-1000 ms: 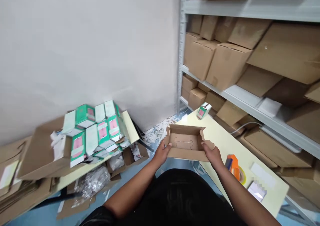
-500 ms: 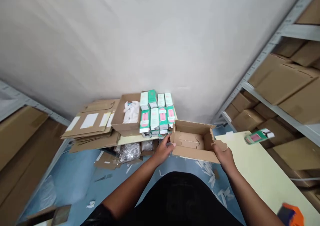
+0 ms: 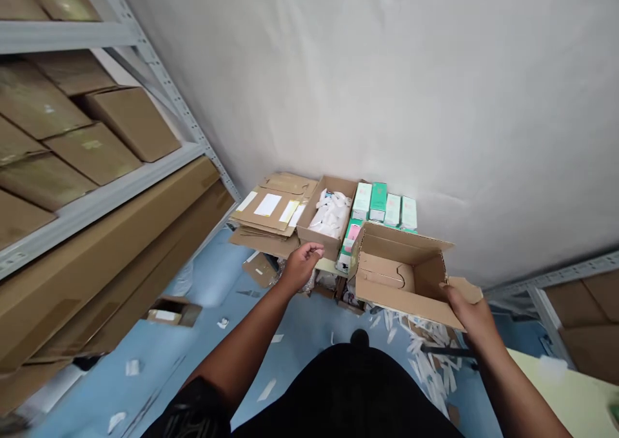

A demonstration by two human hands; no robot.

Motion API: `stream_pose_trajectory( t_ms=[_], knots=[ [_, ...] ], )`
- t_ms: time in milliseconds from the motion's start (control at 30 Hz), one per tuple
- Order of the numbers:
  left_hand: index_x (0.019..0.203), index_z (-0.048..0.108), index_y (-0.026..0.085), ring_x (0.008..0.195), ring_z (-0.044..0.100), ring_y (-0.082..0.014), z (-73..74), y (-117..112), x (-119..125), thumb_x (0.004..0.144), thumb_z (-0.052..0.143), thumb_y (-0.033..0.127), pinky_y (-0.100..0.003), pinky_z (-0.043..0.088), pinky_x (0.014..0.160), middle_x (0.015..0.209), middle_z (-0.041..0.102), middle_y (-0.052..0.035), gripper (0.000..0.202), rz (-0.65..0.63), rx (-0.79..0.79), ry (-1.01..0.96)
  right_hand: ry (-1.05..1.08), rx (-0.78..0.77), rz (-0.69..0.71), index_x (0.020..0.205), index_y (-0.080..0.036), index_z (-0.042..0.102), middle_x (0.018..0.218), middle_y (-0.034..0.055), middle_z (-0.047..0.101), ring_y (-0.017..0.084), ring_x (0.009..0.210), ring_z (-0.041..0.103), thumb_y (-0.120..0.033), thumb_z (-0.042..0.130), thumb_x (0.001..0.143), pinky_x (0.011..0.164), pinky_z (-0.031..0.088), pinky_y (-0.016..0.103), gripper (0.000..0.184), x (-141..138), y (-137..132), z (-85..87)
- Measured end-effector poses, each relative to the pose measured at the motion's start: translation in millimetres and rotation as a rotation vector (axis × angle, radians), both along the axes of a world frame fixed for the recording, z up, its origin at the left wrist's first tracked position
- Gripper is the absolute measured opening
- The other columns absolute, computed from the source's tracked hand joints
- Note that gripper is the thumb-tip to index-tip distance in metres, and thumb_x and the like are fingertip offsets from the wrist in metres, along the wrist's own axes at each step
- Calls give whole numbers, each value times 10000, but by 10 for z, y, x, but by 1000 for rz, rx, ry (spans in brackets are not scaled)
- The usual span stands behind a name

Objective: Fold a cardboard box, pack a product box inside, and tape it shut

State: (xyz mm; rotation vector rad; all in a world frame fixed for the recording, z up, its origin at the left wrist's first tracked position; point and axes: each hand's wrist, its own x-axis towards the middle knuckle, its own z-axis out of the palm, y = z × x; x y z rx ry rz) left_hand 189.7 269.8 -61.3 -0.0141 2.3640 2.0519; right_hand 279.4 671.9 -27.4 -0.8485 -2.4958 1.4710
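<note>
My right hand [image 3: 467, 306] grips the right end of an open cardboard box [image 3: 406, 306], its thumb over the wall beside a folded-out flap. The box is held up tilted towards me, and I see only bare cardboard inside. My left hand [image 3: 300, 267] is apart from that box, fingers loosely bent with nothing visible in them. It hovers just in front of a second cardboard box [image 3: 333, 246], which holds a heap of white pieces [image 3: 331, 212]. Beside this stand several green-and-white product boxes [image 3: 377, 200], partly hidden behind the held box.
Flattened cartons with white labels [image 3: 267, 204] are stacked at the left of the table. Metal shelving [image 3: 97, 173] with brown cartons rises on the left, more on the right. White strips [image 3: 432, 367] litter the blue floor. A pale yellow tabletop [image 3: 546, 393] is at lower right.
My left hand has let go of the cardboard box and moved left towards the box of white pieces. The right hand still holds the box. The view has turned left.
</note>
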Motion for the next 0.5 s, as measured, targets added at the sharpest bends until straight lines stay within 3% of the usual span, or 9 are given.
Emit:
stream_pose_trajectory(
  t_ms=[133,233,367,500],
  knots=[
    [1035,717,177,938,698,-233,32,-129,-234,846,610,499,-347,545,858,980,762,-68,388,73,-156,26,10,-38,84,1014,-154,784,1003,111,808,305,915,747,-533,726,705,705,565,328,493,-447,-43,16],
    [1021,715,186,916,695,-229,75,-109,-339,852,614,459,-343,543,843,967,758,-54,337,88,-289,56,-3,-91,182,1035,-152,783,1035,112,806,310,926,750,-540,720,723,715,569,331,502,-764,-27,-20],
    [1044,711,190,925,695,-219,108,-38,-420,891,578,430,-336,544,848,992,755,-51,314,118,-351,75,-29,-112,286,1037,-150,777,1029,117,809,318,921,753,-550,727,734,696,566,327,504,-1128,-1,-31],
    [1096,701,197,951,693,-213,81,-39,-646,908,574,413,-327,542,866,1034,749,-55,313,60,-491,64,-104,-121,293,1028,-150,776,1034,119,807,328,927,749,-558,732,720,680,555,333,512,-1363,-28,0]
  ],
)
